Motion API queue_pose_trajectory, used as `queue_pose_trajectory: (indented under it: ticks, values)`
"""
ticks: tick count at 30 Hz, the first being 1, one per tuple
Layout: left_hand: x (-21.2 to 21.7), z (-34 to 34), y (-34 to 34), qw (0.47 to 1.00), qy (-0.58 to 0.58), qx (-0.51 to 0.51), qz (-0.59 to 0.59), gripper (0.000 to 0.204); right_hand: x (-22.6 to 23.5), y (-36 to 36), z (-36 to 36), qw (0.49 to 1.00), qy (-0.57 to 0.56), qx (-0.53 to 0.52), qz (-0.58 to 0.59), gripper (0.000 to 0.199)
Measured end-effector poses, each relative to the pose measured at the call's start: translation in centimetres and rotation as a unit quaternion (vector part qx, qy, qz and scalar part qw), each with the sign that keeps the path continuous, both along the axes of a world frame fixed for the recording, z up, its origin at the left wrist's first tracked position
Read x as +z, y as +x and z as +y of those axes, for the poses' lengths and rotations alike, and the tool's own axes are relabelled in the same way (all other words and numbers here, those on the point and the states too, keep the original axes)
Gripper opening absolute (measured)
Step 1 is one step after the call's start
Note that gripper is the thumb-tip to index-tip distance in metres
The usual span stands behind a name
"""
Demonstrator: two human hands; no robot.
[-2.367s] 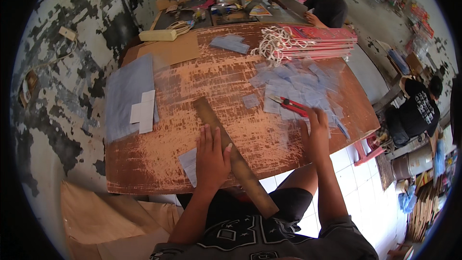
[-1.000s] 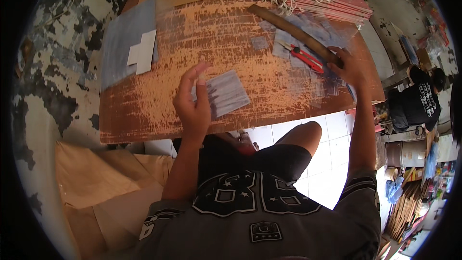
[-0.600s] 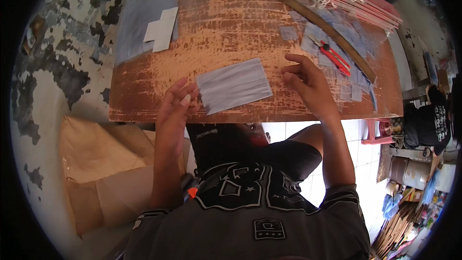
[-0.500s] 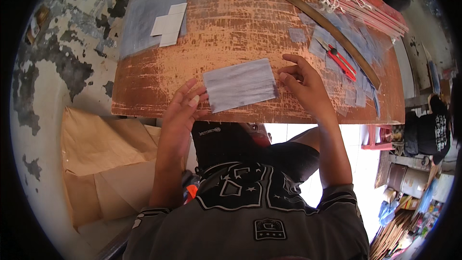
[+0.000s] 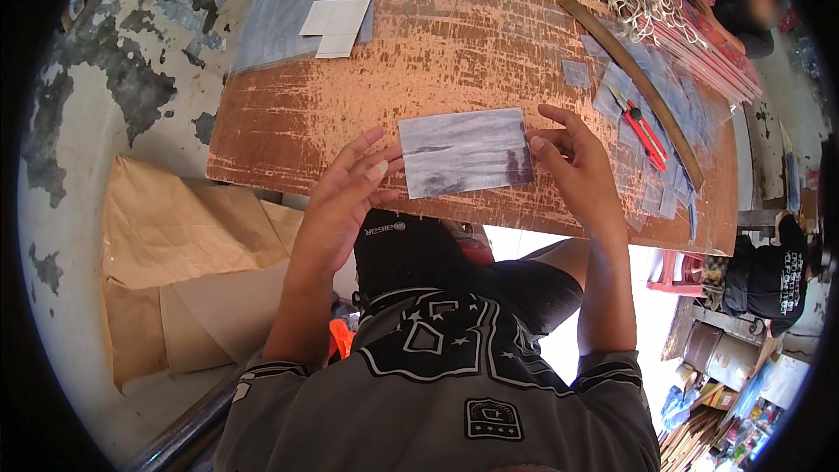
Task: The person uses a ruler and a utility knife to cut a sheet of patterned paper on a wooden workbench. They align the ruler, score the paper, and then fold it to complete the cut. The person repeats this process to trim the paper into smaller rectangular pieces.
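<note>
A grey-blue, streaked rectangular sheet (image 5: 466,153) lies near the front edge of the worn wooden table (image 5: 454,61). At its left edge is my left hand (image 5: 354,192), open, fingers spread and their tips close against the sheet. My right hand (image 5: 577,166) is at the opposite edge, its fingers loosely bent and apart. Thumb and fingertips there come up to the sheet's right edge; neither hand visibly grips it. A red utility knife (image 5: 645,138) with its blade out rests on thin bluish pieces, right of my right hand.
Toward the far left, a white cross-shaped card (image 5: 341,22) lies on a large blue-grey sheet (image 5: 293,9). A curved wooden strip (image 5: 634,83) and a bundle of white cords (image 5: 651,13) occupy the right side. Brown paper (image 5: 192,236) stands left of me; another person's arm (image 5: 721,31) shows far right.
The view has shifted and turned slightly. Both hands remain beside the sheet, which stays in about the same place on the table.
</note>
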State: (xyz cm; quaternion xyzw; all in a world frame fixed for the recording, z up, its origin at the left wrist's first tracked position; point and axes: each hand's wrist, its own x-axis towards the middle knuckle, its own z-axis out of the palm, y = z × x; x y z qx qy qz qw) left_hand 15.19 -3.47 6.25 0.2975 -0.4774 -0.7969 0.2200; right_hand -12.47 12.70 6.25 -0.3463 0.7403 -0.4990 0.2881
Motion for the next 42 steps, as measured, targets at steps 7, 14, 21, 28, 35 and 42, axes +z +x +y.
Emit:
queue_pose_trajectory:
  ticks: [7,14,21,28,35,42]
  values:
    - [-0.5,-0.7,0.3,1.0,0.028,0.002,0.014,0.063,-0.3,-1.5,-0.3,0.994,-0.007,-0.012,-0.109,0.055]
    - [-1.4,-1.1,0.5,0.995,0.069,0.009,0.07,0.059,-0.6,-1.8,-0.1,0.994,-0.014,-0.007,-0.112,0.058]
    - [-4.5,0.6,-1.2,0.992,-0.114,0.037,-0.041,0.033,-1.4,-0.8,0.3,0.992,-0.048,0.002,-0.115,0.034]
    - [-3.6,1.0,-1.4,0.973,-0.219,0.056,-0.035,0.009,-0.3,-0.8,1.6,0.988,-0.101,0.024,-0.111,0.013]
    - [-1.2,-0.8,-4.6,0.912,-0.399,0.077,0.054,0.01,0.3,-1.4,2.2,0.982,-0.19,-0.009,0.02,0.014]
    - [-2.9,-0.4,-5.3,0.923,-0.38,0.048,-0.048,0.018,-1.6,-1.2,2.7,0.985,-0.134,-0.007,0.106,0.018]
